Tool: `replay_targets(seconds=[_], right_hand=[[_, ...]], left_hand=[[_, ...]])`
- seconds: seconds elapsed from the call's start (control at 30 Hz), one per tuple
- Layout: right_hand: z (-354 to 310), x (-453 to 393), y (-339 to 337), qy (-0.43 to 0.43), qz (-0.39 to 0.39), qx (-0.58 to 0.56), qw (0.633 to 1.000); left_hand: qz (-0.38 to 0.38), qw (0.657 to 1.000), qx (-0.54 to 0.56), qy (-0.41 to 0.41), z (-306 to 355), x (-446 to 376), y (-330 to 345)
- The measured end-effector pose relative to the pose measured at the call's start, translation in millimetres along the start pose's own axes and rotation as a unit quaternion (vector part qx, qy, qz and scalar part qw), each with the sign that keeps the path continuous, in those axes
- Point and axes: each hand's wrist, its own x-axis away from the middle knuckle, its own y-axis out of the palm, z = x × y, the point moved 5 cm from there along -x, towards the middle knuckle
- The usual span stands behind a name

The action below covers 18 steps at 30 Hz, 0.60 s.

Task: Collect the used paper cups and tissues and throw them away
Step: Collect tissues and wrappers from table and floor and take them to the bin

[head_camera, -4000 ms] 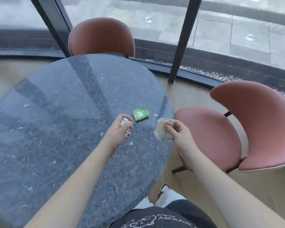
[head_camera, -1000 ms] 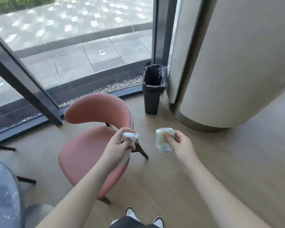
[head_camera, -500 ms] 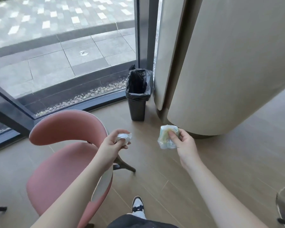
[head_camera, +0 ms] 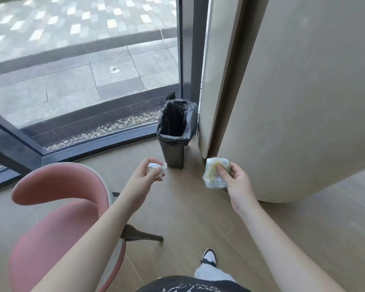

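Note:
My left hand (head_camera: 144,178) is closed around a small crumpled white tissue (head_camera: 157,167). My right hand (head_camera: 234,179) pinches a crushed paper cup (head_camera: 213,177), pale with green and yellow print. Both hands are held out in front of me above the wooden floor. A black bin (head_camera: 173,152) lined with a black bag stands on the floor just beyond and between my hands, against the window frame. Its mouth faces up and I see only dark liner inside.
A pink chair (head_camera: 57,211) stands at my left with a dark leg (head_camera: 143,234) reaching toward my feet. A large curved beige wall (head_camera: 293,102) fills the right side. Floor-to-ceiling glass with a dark frame (head_camera: 184,60) runs behind the bin.
I have left the table and walked toward the bin. It now sits larger and closer, just past my hands. Both hands keep their hold on the tissue and cup.

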Motion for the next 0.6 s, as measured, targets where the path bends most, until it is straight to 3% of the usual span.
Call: replay_targets(seconds=[0.13, 0.6], right_hand=[[-23, -50, -2, 0.008, -0.028, 0.008, 1.0], [-54, -213, 77, 0.002, -0.079, 0.04, 0.996]], left_hand=[[0.012, 0.999, -0.048, -0.002, 15, -23, 18], [0.129, 0.989, 0.055, -0.042, 9, -148, -52]])
